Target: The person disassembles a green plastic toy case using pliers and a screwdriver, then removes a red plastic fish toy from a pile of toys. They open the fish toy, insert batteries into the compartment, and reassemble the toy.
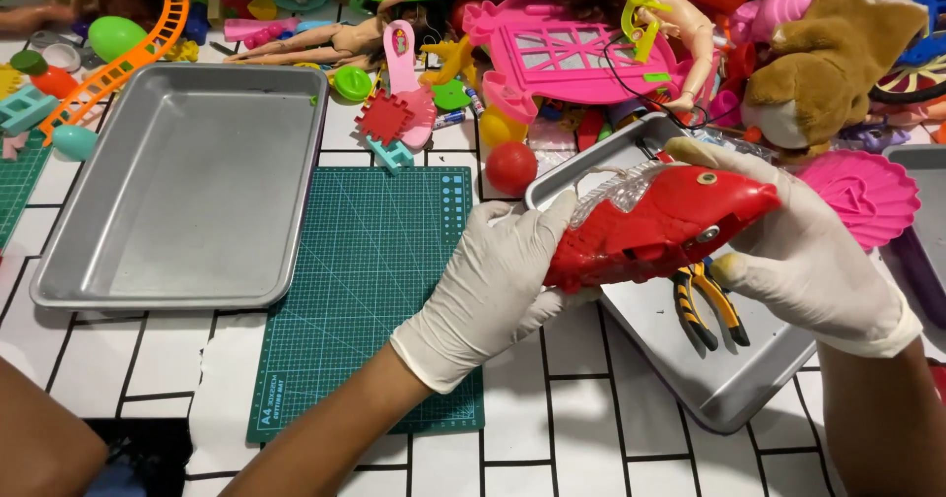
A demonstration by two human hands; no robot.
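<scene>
gloved hands, red toy fish, tray

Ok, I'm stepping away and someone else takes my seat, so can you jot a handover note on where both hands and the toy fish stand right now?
Left hand: gloved, gripping the tail end of the red toy fish.
Right hand: gloved, wrapped around the head end; fish held in the air between both hands.
Below the fish: a metal tray with yellow-handled pliers lying in it.
Left of the green cutting mat: a second metal tray, nothing in it.
Done: fish is picked up; its body looks closed and whole.
Left: pliers untouched; nothing sorted into the left tray.
</scene>
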